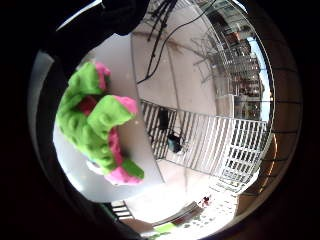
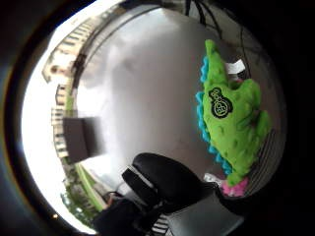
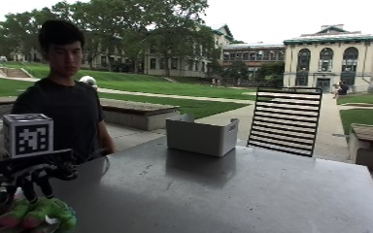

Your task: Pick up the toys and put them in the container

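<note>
right hand: fingers down on green plush toy | grip seemingly closed | table

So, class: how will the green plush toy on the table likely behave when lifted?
The green plush toy looks soft and nubbly, so it will probably sag, not stay stiff. It seems light for its size. Its fabric should resist slipping under the gloved right hand, and it is unlikely to roll.

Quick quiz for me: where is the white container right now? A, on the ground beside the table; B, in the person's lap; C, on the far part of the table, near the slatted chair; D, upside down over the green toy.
C: in the outside view the white container stands upright on the table, far from the green toy under the gloved right hand.
</note>
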